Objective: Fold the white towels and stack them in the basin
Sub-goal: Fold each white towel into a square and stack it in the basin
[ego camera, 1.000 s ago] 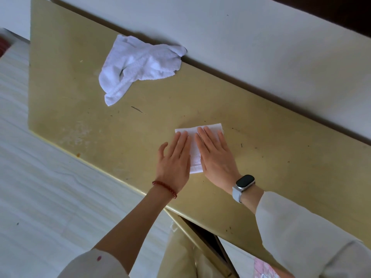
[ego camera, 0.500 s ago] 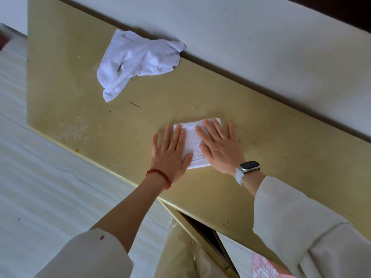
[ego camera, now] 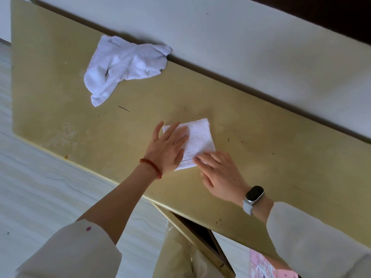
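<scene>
A small folded white towel [ego camera: 197,138] lies flat on the yellow table [ego camera: 271,149]. My left hand [ego camera: 166,148] lies flat on its left half, fingers straight and spread. My right hand [ego camera: 218,173] is at the towel's near right corner, fingertips touching its edge; whether they pinch it I cannot tell. A second white towel [ego camera: 124,67] lies crumpled at the far left of the table, against the wall. No basin is in view.
A pale wall [ego camera: 261,47] runs along the table's far edge. The table's near edge runs diagonally, with light floor [ego camera: 40,187] beyond it at the left. A table leg [ego camera: 192,233] shows below my arms.
My right hand has slid off the top of the folded towel to its near right corner. My left hand stays flat on the towel, which has turned slightly.
</scene>
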Demonstrator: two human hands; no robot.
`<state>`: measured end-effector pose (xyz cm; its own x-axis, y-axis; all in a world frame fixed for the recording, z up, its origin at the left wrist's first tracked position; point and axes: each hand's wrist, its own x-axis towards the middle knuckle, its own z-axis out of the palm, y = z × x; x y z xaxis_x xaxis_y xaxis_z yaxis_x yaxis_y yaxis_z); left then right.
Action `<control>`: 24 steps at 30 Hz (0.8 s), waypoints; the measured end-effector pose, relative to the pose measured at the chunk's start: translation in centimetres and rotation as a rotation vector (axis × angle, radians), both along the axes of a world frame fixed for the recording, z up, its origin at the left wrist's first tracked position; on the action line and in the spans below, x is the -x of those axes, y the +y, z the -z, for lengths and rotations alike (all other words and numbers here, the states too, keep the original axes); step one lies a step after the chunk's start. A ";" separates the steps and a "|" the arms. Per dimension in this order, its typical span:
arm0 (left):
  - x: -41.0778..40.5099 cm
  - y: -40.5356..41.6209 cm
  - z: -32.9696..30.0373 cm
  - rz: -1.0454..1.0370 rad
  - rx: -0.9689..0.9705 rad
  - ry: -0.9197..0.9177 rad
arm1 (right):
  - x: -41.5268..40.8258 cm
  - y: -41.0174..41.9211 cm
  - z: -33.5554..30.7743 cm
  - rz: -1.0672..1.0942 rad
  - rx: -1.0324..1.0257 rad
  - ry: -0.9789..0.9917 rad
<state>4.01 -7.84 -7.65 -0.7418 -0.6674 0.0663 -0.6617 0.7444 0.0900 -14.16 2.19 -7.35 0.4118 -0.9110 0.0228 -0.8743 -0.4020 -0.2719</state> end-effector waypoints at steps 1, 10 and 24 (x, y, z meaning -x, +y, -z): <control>-0.1 0.1 0.0 0.016 0.015 -0.004 | 0.2 0.1 0.1 0.006 -0.011 0.004; 1.7 4.1 -1.1 0.031 -0.134 0.054 | 5.2 -4.5 -2.5 0.070 -0.141 0.310; 3.9 4.8 2.2 -0.315 -0.390 -0.182 | 1.1 -1.7 -2.2 1.476 -0.565 -0.907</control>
